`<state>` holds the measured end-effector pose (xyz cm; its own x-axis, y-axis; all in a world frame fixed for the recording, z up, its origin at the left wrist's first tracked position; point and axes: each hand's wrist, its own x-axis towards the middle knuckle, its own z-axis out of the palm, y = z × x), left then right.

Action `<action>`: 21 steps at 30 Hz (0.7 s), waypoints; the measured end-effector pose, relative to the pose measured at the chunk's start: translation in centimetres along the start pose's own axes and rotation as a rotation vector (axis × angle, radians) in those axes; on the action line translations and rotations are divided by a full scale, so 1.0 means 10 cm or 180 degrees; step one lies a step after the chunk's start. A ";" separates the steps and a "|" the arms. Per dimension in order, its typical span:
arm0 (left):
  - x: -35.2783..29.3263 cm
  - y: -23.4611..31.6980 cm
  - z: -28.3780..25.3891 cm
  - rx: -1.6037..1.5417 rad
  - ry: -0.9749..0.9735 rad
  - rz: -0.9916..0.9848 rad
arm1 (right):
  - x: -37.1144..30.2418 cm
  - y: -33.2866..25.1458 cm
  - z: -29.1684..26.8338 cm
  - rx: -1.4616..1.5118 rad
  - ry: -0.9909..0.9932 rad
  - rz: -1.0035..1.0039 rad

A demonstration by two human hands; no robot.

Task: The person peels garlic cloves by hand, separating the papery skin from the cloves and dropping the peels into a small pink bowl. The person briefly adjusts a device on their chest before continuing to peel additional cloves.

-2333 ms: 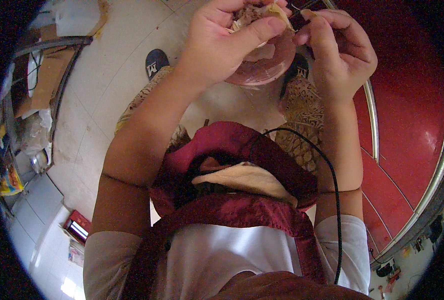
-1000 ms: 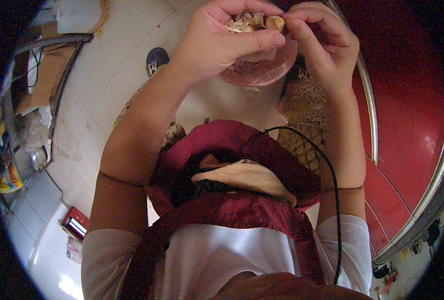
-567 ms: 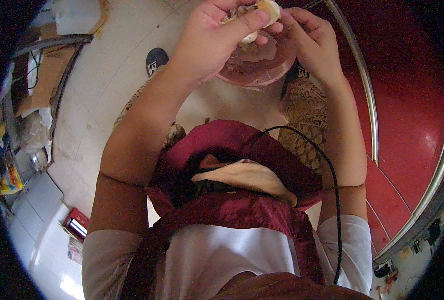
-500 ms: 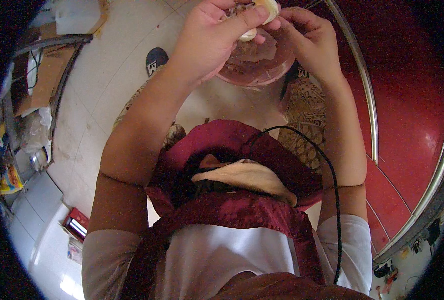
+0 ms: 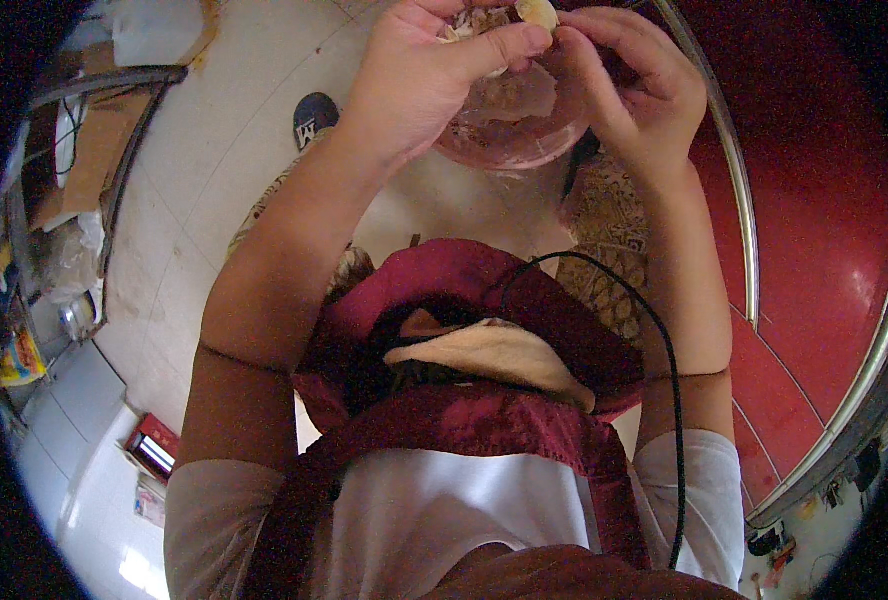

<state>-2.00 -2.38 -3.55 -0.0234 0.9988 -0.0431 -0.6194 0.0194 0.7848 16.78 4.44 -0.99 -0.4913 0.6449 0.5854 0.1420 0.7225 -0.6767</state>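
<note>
A pale cream garlic clove (image 5: 538,13) is at the top of the view, between the fingertips of both hands. My left hand (image 5: 419,85) is closed, its thumb pressed against the clove. More whitish pieces, partly hidden, show inside its curled fingers. Thumb and forefinger of my right hand (image 5: 649,85) pinch at the clove's right side. Below the hands is a clear, pinkish round bowl (image 5: 514,150) with some pale, flaky bits in it; my left hand and wrist cover its left part.
A red glossy cabinet (image 5: 814,170) with metal trim curves along the right. On the left stands a rack (image 5: 114,150) with cardboard and plastic bags. A dark shoe (image 5: 314,118) rests on the tiled floor. A black cord (image 5: 669,380) runs down over my maroon apron (image 5: 454,425).
My right hand has shifted slightly right and its fingers have spread a little. The clove has turned and sits slightly higher in the fingertips. My left hand stays nearly in place.
</note>
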 end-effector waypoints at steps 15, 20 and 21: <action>-0.01 0.03 0.04 0.0408 -0.0028 -0.0102 | 0.05 -0.04 0.00 -0.0437 0.0148 -0.0334; -0.01 0.00 -0.02 0.0483 -0.0128 -0.0132 | 0.02 -0.02 0.01 -0.0249 0.0227 -0.0177; -0.02 0.00 -0.01 0.0419 -0.0120 -0.0100 | 0.02 -0.03 0.00 -0.0296 0.0190 -0.0133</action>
<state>-2.06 -2.57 -3.62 0.0256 0.9985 -0.0476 -0.5110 0.0540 0.8579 16.64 4.35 -0.70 -0.4469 0.6253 0.6397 0.2029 0.7673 -0.6083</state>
